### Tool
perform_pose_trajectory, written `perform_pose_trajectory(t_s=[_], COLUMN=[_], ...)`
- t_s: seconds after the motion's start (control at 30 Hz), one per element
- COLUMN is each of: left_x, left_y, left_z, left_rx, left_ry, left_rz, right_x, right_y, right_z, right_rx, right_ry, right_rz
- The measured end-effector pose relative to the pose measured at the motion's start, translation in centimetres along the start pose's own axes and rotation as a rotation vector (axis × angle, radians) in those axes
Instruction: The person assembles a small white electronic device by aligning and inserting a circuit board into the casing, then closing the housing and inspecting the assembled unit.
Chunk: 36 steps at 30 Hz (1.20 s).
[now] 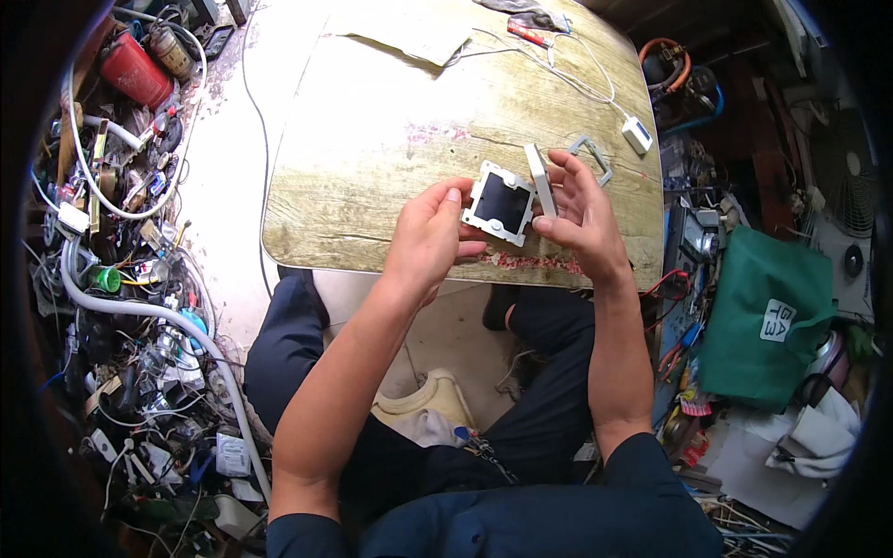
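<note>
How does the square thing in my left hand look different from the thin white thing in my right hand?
The square piece in your left hand has a dark middle and white border; the flat piece in your right hand looks plain and whitish. The square piece shows its broad face, but the flat piece is turned nearly edge-on. Both are held over the table.

Your left grip (430, 228) holds the frame (503, 204), white and squarish, with tabs along its rim and a black centre; it sits tilted at that grip's right side, black face toward you. Your right grip (588, 221) holds the panel (539, 180), off-white, thin and turned nearly edge-on, at that grip's left side, just beside the frame.
</note>
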State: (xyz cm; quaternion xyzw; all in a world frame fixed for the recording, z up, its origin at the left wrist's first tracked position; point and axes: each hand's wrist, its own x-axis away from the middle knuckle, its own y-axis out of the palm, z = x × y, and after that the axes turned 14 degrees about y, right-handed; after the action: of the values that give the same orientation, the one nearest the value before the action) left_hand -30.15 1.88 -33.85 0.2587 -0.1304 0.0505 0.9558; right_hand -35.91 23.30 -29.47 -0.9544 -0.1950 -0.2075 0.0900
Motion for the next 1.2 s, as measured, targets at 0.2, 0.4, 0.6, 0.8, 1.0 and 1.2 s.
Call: perform_pose_trajectory(t_s=[0.2,0.4,0.6,0.8,1.0,1.2], left_x=[-0.4,0.2,0.8,1.2,1.4,1.6], left_y=[0.0,0.0,0.7,1.6,1.6,1.9], left_z=[-0.9,-0.7,-1.1,-0.8,-1.4,-0.9], left_rx=[0.122,0.215,0.235,0.247,0.426,0.436], left_ry=[0.009,0.009,0.097,0.053,0.036,0.133], left_rz=[0.001,-0.027,-0.063,-0.177,-0.177,-0.133], right_x=[0.8,2.5,3.8,4.3,4.4,4.4], right_y=[0.5,0.8,1.2,1.8,2.5,3.0], right_z=[0.2,0.2,-0.1,-0.5,-0.9,-1.1], right_rx=[-0.09,-0.284,-0.376,-0.345,-0.304,-0.221], right_ry=[-0.022,-0.029,-0.031,-0.092,-0.058,-0.078], right_rz=[0.041,0.026,0.034,0.002,-0.034,0.007])
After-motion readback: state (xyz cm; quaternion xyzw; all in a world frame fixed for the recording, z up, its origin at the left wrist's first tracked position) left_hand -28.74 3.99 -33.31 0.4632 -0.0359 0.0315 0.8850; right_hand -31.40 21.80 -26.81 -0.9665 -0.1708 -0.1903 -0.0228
